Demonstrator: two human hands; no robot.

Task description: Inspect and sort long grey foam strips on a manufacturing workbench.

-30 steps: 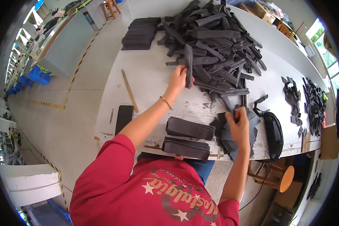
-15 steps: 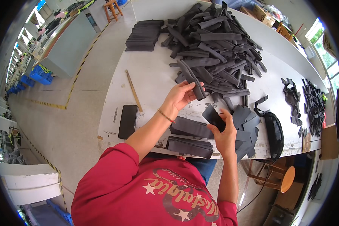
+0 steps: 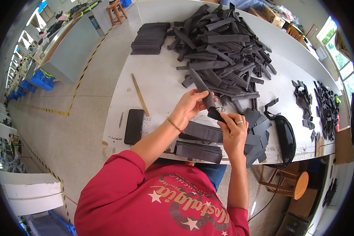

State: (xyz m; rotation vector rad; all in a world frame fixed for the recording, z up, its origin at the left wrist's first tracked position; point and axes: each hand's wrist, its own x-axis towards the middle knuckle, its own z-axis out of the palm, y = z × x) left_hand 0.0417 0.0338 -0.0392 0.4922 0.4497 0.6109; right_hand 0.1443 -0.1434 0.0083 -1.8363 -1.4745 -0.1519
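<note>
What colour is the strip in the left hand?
The strip is dark grey with no visible pattern, best seen in the head view.

Left forearm (image 3: 159,137) slanting inward, left hand (image 3: 192,104) half turned up, thumb pressed on top, right forearm (image 3: 238,183) nearly upright, right hand (image 3: 235,131) near the left, back showing, thumb and fingertips pinched, both hands in front of the torso (image 3: 161,200)

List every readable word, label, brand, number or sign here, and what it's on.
Red shirt: large tan lettering, smaller lines beside it; wording not copied here.
White table: faint blue marks beside the black phone, too small to read.
Cardboard box, upper right: any print is too small to read.
Dark strip in the left hand: no lettering visible.
</note>
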